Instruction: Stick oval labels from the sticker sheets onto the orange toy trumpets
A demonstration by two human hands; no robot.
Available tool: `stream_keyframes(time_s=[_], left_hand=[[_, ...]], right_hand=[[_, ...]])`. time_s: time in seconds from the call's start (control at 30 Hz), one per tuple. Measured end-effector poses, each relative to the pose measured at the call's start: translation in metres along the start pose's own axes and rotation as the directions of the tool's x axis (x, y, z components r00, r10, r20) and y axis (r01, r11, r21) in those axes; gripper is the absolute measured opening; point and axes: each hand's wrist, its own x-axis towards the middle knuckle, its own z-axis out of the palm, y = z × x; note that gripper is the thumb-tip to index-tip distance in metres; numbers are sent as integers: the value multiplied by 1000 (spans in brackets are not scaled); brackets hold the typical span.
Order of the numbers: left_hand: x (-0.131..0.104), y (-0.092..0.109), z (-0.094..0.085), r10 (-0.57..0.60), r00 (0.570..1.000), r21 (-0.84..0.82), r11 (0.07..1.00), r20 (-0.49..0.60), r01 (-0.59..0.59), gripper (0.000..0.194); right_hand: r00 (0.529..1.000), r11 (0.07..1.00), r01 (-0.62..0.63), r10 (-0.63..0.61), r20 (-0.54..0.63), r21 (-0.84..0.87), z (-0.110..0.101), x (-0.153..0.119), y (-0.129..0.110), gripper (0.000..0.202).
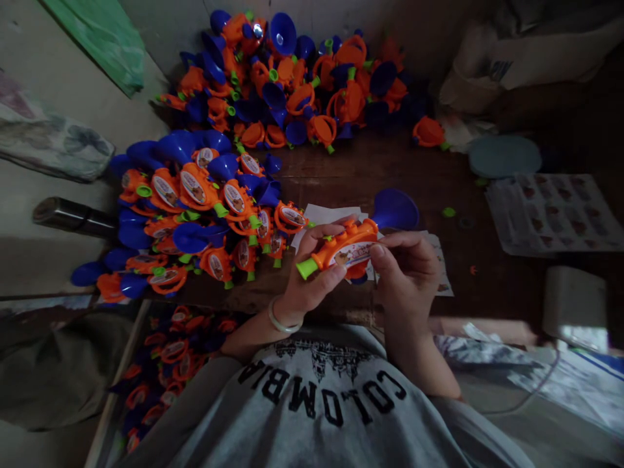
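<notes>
My left hand (316, 273) is closed around the mouthpiece end of an orange toy trumpet (347, 238). The trumpet has a lime-green mouthpiece (307, 268) pointing left and a blue bell (397, 209) pointing right. An oval white sticker (358, 252) with a printed picture lies along its side, facing me. At the sticker's right end, my right hand (409, 270) pinches its edge between thumb and forefinger. Whether that edge touches the trumpet is hidden by the fingers. White sticker sheets (441, 260) lie on the table beneath my hands.
Stickered toy trumpets (195, 185) are heaped at the left, with a dark bottle (75, 216) beside them. Another trumpet pile (292, 84) lies at the back. On the right are stacked sticker sheets (556, 214), a light-blue lid-like object (504, 156) and a pale box (575, 302). More trumpets (168, 357) sit below, left.
</notes>
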Motion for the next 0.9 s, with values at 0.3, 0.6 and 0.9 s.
stream_keyframes(time_s=[0.3,0.6,0.9], left_hand=[[0,3,3,53,999,94,994,-11,-52,39],[-3,4,5,113,993,136,985,-41,-106,38],[-2,4,7,92,993,168,983,-79,-77,36]], right_hand=[[998,998,66,-66,1,-23,5,0,1,10],[980,951,190,-198,-8,-246,11,-1,-5,7],[942,837,319,-330,55,-445,7,3,1,17]])
